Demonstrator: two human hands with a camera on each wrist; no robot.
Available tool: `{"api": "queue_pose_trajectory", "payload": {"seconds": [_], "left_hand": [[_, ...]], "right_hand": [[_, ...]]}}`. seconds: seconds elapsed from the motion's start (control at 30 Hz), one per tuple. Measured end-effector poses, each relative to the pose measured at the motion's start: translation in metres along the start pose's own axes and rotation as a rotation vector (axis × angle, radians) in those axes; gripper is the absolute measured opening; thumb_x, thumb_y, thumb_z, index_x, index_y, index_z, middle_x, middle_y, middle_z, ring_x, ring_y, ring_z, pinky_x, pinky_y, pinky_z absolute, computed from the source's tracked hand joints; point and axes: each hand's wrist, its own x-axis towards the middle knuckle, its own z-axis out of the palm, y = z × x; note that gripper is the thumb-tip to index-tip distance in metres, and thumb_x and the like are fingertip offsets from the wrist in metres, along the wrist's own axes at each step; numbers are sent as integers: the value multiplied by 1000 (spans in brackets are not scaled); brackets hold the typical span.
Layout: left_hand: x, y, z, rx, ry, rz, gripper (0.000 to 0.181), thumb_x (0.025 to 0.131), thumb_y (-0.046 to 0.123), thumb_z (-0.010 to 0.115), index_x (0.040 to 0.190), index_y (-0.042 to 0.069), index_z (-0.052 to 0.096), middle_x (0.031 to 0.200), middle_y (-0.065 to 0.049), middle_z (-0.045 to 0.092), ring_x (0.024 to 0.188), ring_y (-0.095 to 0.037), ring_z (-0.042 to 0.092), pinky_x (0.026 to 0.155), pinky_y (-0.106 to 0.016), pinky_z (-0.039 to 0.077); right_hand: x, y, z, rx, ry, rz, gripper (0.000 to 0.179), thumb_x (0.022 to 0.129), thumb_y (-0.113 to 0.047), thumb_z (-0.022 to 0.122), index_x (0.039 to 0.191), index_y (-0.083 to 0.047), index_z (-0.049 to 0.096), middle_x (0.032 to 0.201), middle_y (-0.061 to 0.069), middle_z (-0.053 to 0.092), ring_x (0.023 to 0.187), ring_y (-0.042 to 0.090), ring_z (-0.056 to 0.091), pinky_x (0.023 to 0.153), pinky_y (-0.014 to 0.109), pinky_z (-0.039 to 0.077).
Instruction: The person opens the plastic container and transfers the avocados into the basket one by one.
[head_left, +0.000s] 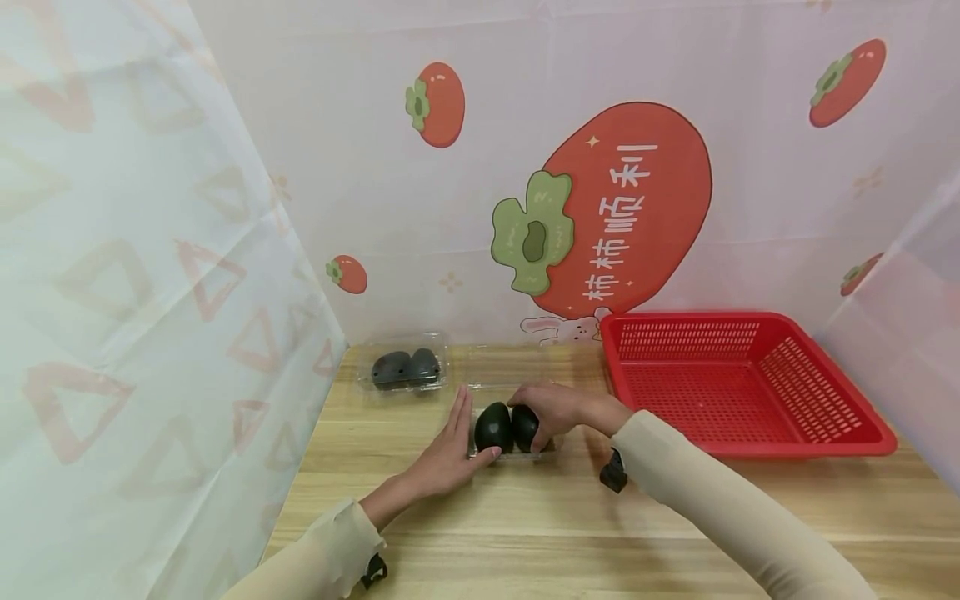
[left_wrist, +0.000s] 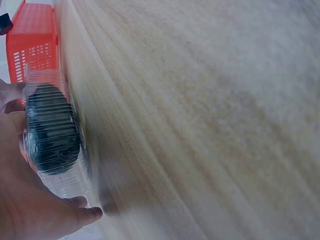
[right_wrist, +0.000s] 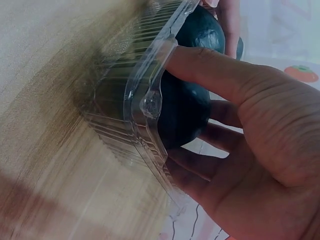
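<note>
Two dark green avocados sit side by side in a clear plastic clamshell box [head_left: 517, 457], its transparent lid [head_left: 504, 367] folded back behind. My right hand [head_left: 553, 408] grips the right avocado [head_left: 527, 427], thumb in front and fingers behind; in the right wrist view this avocado [right_wrist: 182, 112] is still partly inside the box. Along the box's left side lies my left hand [head_left: 442, 457], fingers straight and thumb spread to the front rim beside the left avocado [head_left: 492, 427]. Through the ribbed plastic, the left wrist view shows a dark avocado [left_wrist: 52, 130].
A second clear box [head_left: 365, 379] at the back left holds two dark avocados [head_left: 424, 367]. The red perforated basket [head_left: 757, 450] stands at the right on the wooden table [head_left: 510, 533]. Printed cloth walls [head_left: 375, 167] enclose the table at the back and sides.
</note>
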Motion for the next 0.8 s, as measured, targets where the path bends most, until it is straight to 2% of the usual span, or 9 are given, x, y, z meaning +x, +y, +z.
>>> {"api": "queue_pose_trajectory", "payload": {"seconds": [0.3, 0.57, 0.8], "left_hand": [[1, -2, 2, 6, 6, -2, 106, 105, 58, 57, 169, 2, -5, 177, -16, -13, 162, -37, 10, 125, -59, 28], [-1, 0, 0, -3, 3, 4, 105, 105, 57, 58, 169, 2, -6, 177, -16, -14, 162, -36, 8, 125, -58, 27], [-1, 2, -1, -10, 8, 3, 105, 105, 55, 59, 169, 1, -4, 177, -17, -13, 162, -37, 9, 125, -58, 27]], "right_hand": [[9, 2, -3, 16, -36, -39, 73, 72, -16, 101, 137, -3, 69, 124, 8, 70, 109, 21, 63, 104, 45, 55], [13, 2, 0, 26, -42, -4, 72, 71, -18, 102, 136, -10, 72, 123, 3, 70, 108, 18, 63, 105, 43, 55], [17, -2, 1, -14, -45, 26, 75, 69, -19, 103, 136, -10, 71, 123, 2, 70, 106, 17, 62, 104, 42, 55]]}}
